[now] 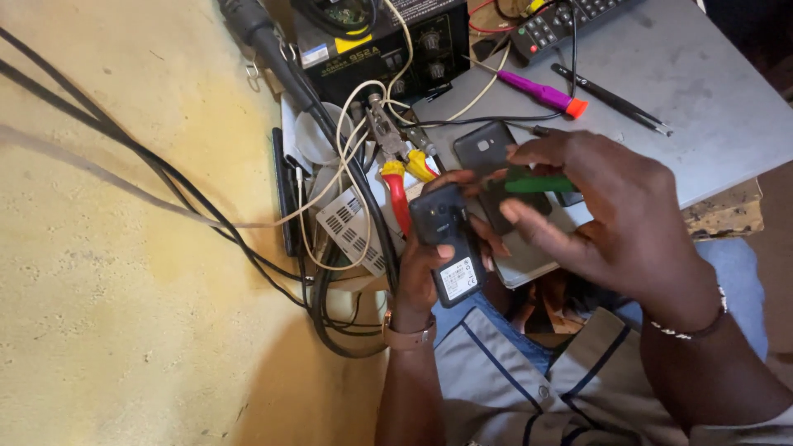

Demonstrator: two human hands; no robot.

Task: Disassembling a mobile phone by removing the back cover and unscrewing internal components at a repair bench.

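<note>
A person seated at a cluttered grey worktop [702, 107] holds a small black phone [448, 244] in the left hand [421, 277], fingers wrapped around its edges, its back facing up with a white label at the near end. The phone sits just off the worktop's near left corner, above the person's lap. The right hand [615, 219] grips a green-handled screwdriver [537, 183], pinched between thumb and fingers, its tip pointing left toward the phone's far end; whether the tip touches the phone cannot be told.

Just beyond the hands, a second dark phone [487, 149] lies face down on the worktop. Farther off rest a purple screwdriver [541, 91] with an orange end and black tweezers [615, 101], near a dark keypad [562, 25] at the far edge. To the left, pliers [396, 165] with red and yellow handles lie among tangled black and white cables [330, 206], beside a black box with dials [388, 45]. A tan wall [124, 289] fills the left side.
</note>
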